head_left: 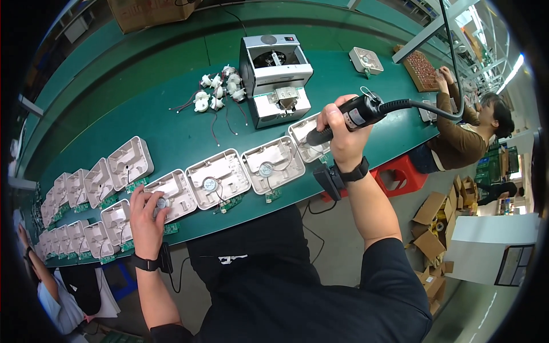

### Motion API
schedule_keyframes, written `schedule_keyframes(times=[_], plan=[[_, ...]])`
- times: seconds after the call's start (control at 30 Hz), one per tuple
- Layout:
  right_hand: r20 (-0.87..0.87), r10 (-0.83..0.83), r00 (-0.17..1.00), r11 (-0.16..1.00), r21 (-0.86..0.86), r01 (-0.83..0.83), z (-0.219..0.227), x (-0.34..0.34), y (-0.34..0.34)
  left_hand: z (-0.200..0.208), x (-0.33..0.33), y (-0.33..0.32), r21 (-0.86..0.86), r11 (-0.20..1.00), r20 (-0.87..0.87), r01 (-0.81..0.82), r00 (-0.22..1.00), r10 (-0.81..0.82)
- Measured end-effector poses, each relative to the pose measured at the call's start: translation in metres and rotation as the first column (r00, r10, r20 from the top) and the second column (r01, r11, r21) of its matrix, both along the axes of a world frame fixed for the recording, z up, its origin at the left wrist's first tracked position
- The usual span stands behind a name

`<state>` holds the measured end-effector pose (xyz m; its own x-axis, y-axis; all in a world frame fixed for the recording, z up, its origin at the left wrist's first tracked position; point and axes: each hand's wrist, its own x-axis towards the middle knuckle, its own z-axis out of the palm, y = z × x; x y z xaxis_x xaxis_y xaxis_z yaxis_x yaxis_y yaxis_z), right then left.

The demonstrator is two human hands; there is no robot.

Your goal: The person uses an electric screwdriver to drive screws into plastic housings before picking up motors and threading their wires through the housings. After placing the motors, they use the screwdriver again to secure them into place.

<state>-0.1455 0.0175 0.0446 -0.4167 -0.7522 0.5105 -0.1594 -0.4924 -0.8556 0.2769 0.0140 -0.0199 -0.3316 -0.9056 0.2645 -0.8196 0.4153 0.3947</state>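
Observation:
My right hand is wrapped round a black corded electric screwdriver, raised over the table at the right end of the front row. Below it stands a white plastic housing, partly hidden by the hand and the tool. At the left, my left hand reaches into another open housing, its thumb and fingers closed on a small round silver disc. Two housings between my hands each hold a similar wired disc. Green circuit boards hang on wires from the housings.
More white housings run in two rows to the left. Behind stand a silver-black machine and a cluster of white motor-like parts. A co-worker sits at the right by a red stool. Another person's arm shows far left.

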Motion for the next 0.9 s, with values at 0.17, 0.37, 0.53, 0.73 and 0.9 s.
schedule_keyframes(times=[0.17,0.37,0.53,0.73,0.9], plan=[[-0.025,-0.008,1.0,1.0,-0.007,0.008,-0.004,0.001,0.0,0.0,0.001,-0.003,-0.01,1.0,-0.004,0.004,1.0,-0.004],[-0.043,0.028,0.999,0.991,-0.131,-0.033,0.04,0.011,-0.004,-0.004,0.004,0.0,-0.022,1.0,-0.003,0.014,1.0,-0.014],[-0.002,0.072,0.997,0.95,-0.304,-0.069,0.068,0.04,-0.027,-0.013,0.002,-0.004,-0.033,0.999,-0.045,0.035,0.998,-0.037],[-0.135,0.013,0.991,0.994,-0.102,-0.027,0.055,0.054,-0.055,-0.017,0.004,-0.006,-0.018,0.999,-0.063,0.036,0.997,-0.037],[0.004,0.133,0.991,0.988,-0.073,-0.133,0.051,0.058,-0.013,-0.018,0.006,-0.009,-0.015,0.999,-0.018,0.041,0.999,-0.041]])
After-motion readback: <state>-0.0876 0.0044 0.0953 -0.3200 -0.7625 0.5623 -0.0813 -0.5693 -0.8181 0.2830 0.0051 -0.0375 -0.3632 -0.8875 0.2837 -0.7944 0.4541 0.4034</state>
